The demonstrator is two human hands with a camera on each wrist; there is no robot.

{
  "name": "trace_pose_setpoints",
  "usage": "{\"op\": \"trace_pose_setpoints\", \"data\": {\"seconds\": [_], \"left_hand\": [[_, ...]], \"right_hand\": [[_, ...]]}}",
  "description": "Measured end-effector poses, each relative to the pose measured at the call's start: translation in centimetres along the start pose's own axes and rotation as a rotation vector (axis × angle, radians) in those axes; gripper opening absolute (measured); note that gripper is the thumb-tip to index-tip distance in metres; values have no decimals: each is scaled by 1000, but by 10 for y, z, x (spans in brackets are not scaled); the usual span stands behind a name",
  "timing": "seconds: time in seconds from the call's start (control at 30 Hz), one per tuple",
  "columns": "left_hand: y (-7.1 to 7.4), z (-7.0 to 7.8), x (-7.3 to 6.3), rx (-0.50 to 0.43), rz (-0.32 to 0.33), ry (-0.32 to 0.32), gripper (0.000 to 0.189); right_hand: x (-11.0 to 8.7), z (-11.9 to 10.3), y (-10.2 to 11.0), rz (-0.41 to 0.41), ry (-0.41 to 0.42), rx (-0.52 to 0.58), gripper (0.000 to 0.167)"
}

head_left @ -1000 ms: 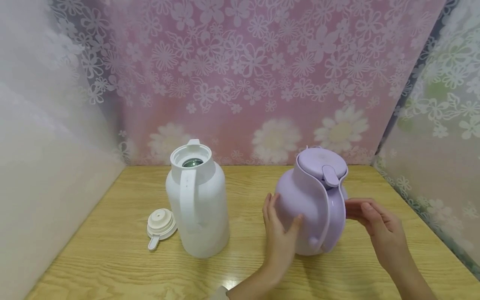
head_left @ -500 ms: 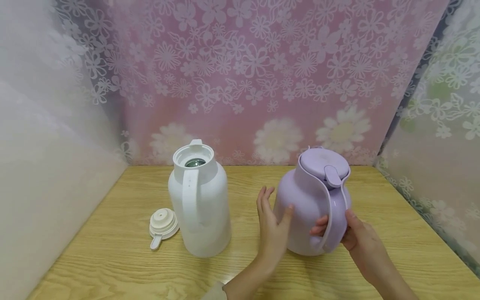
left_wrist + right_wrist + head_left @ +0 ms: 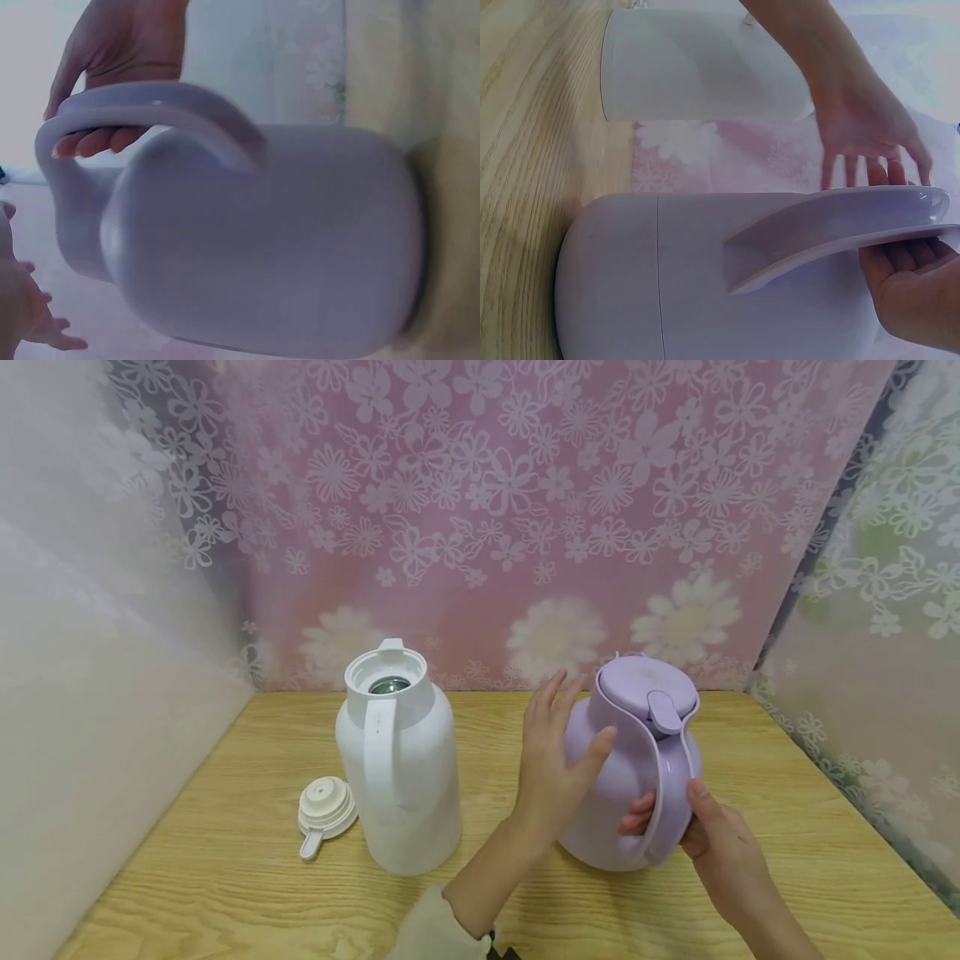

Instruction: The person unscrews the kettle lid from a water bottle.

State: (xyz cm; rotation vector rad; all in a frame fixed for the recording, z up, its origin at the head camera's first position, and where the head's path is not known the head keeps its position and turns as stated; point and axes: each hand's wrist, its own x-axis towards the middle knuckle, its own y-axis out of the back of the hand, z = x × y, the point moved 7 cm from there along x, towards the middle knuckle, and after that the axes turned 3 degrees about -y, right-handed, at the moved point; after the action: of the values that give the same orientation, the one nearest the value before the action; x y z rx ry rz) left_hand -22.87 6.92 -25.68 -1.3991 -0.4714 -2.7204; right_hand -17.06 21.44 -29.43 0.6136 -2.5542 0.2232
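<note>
A lilac thermos jug with its lid on stands upright on the wooden table, its handle facing the person. My right hand grips that handle, with the fingertips coming through the loop and the thumb along its outer side. Beside the jug's left shoulder, my left hand has its fingers spread and raised, overlapping the body in the head view. In the left wrist view, the left hand shows apart from the jug's neck. The right wrist view shows the right hand around the handle.
A white thermos jug stands open-topped to the left, its inner liner visible. Next to it lies a cream stopper with a small tab. Flowered sheets enclose the wooden table at the back and sides.
My right hand has moved in from beside the handle and taken hold of it. My left hand has risen from the jug's lower side to its shoulder. Both jugs stay in place.
</note>
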Motion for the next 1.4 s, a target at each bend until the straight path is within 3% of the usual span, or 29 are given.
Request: {"op": "trace_pose_setpoints", "data": {"seconds": [0.1, 0.33, 0.43, 0.53, 0.73, 0.9, 1.07, 1.4], "left_hand": [[-6, 11, 19, 63, -112, -122, 52], [-32, 24, 49, 189, -524, -365, 52], [-43, 22, 55, 296, -639, -423, 52], [-51, 17, 57, 364, -714, -436, 53], [-57, 8, 57, 316, -757, -417, 53], [-60, 5, 57, 262, -737, -435, 52], [-60, 6, 57, 230, -720, -459, 52], [-59, 3, 62, 137, -780, -333, 51]], "right_hand": [[-1, 2, 1, 16, -17, -15, 57], [1, 2, -1, 41, -78, -40, 57], [0, 2, -2, 37, -72, -47, 58], [0, 3, -1, 39, -74, -64, 59], [0, 2, -2, 20, -47, -26, 59], [0, 1, -2, 18, -51, -37, 59], [-1, 1, -2, 40, -111, -75, 58], [0, 1, -2, -7, -111, 9, 58]]}}
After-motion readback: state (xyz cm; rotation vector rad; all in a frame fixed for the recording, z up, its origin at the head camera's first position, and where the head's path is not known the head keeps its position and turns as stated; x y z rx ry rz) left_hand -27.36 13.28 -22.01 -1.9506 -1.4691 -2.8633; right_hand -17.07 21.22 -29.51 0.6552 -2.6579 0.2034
